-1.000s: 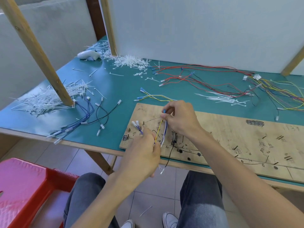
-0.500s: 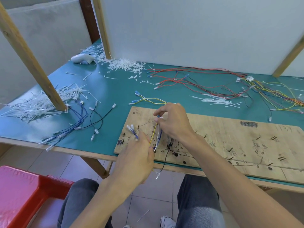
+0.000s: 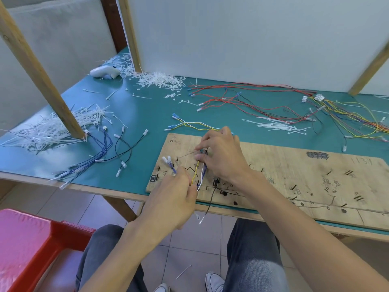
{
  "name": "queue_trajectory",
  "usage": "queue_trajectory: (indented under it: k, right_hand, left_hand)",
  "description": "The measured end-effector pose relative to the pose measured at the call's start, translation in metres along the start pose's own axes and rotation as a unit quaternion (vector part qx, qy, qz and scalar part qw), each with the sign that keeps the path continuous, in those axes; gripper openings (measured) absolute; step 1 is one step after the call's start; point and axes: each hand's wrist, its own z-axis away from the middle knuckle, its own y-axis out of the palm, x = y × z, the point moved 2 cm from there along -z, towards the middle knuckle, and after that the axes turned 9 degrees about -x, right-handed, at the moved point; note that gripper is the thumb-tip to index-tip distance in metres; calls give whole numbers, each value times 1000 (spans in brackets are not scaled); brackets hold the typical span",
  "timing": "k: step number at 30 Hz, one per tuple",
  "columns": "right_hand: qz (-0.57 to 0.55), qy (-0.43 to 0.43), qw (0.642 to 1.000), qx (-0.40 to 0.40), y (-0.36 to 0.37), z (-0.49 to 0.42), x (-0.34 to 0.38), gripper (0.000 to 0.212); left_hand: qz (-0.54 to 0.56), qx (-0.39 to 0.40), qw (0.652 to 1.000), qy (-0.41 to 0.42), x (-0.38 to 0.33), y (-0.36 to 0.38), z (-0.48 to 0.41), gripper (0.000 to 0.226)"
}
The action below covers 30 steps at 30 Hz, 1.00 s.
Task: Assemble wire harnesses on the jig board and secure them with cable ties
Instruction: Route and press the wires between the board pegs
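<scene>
A red crate (image 3: 31, 249) stands on the floor at the left; its content I cannot tell. White cable ties (image 3: 52, 129) lie heaped on the bench (image 3: 147, 110). The left hand (image 3: 170, 199) pinches the lower part of the yellow, white and blue wires (image 3: 200, 173) over the jig board (image 3: 294, 175). The right hand (image 3: 223, 157) pinches their upper ends.

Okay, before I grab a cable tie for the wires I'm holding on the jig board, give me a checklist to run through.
1. Both ends of the wire bundle pinched, left hand below, right hand above: ok.
2. Bundle lies over the left end of the jig board: ok.
3. Routing under the hands: cannot tell, they cover it.
4. Spare cable ties lying just beyond the board: ok.
5. Loose black wire gathered in: not ok, it hangs off the front edge.
</scene>
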Motion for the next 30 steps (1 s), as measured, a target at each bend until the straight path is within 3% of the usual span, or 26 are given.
queue_trajectory:
  k: [5,7,10,12,18,22,26,30]
  right_hand:
    - [-1,-10,1000,12,-16,11,6,36]
    - [-30,-37,999,12,-24,24,13,33]
    - [-57,-94,991,72,-33,49,22,19]
    - [-49,-106,988,98,-34,62,24,20]
    - [-30,-95,991,92,-32,77,28,23]
    - [-11,-116,991,61,-31,81,29,6]
    - [-52,-87,995,1,-26,89,23,7]
    - [-116,-54,991,-45,-22,104,18,5]
  left_hand:
    - [18,-1,1000,13,6,3,1,24]
    - [18,-3,1000,18,8,3,1,27]
    - [18,3,1000,20,8,1,1,26]
    - [21,13,999,20,7,-1,0,24]
    - [45,24,999,8,5,-10,3,29]
    - [61,69,996,-16,8,-14,7,28]
    - [-41,-36,999,5,12,-21,6,23]
    - [-247,-162,952,78,4,-27,12,31]
